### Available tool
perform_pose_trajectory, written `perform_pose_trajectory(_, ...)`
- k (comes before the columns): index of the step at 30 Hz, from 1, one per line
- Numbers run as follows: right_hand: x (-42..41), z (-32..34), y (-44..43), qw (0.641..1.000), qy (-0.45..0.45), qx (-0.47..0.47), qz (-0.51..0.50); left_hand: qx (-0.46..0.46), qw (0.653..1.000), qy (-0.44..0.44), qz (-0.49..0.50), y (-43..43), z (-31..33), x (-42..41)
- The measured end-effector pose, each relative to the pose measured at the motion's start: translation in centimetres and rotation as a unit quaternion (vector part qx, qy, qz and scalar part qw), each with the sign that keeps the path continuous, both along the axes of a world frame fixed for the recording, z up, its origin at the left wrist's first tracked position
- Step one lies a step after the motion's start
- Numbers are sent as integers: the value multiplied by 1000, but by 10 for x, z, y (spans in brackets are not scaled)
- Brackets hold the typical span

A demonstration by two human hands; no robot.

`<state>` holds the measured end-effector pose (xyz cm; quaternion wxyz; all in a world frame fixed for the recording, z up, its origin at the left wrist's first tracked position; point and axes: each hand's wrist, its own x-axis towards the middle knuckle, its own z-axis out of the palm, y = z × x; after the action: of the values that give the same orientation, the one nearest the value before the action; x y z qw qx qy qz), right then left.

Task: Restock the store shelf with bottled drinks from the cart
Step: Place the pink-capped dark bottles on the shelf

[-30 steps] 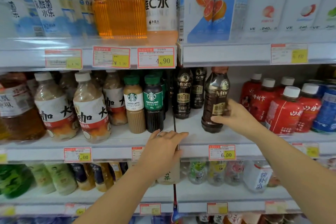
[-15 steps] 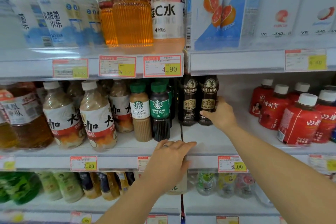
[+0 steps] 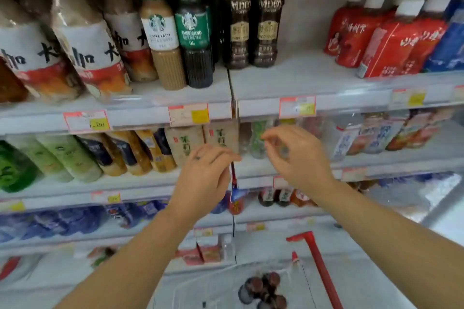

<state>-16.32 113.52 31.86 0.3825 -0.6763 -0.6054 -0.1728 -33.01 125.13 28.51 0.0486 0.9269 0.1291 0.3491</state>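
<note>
Two dark coffee bottles (image 3: 268, 22) stand upright, touching side by side, deep on the shelf (image 3: 313, 77) just right of its centre seam. Bare shelf runs from them to the red bottles (image 3: 391, 40), open right out to the front edge. Below, the cart (image 3: 316, 266) shows its red handle, with dark-capped bottles (image 3: 263, 288) clustered inside. The left hand (image 3: 206, 178) and right hand (image 3: 298, 158) hang in the air in front of the next shelf down, near each other, fingers loosely curled and holding nothing, though the right is blurred. Half a second ago the right hand gripped a coffee bottle on the shelf and the left rested on its front edge. Both are now off it and lower.
</note>
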Motion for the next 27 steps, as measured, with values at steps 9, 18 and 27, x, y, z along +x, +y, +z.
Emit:
perform_pose_trajectory(9,-66,-220,-72,852,210,-472,-81,-305,916,242,91,-63,-207,-116)
perform_pose_trajectory(18,-108,-371,-127,674,299,-666,-113,-441,774,423,167,-98,-350,-204)
perform_pose_trajectory(27,-180,-470,-124,619,360,-696,-57,-476,771,394,154,-114,-402,-214)
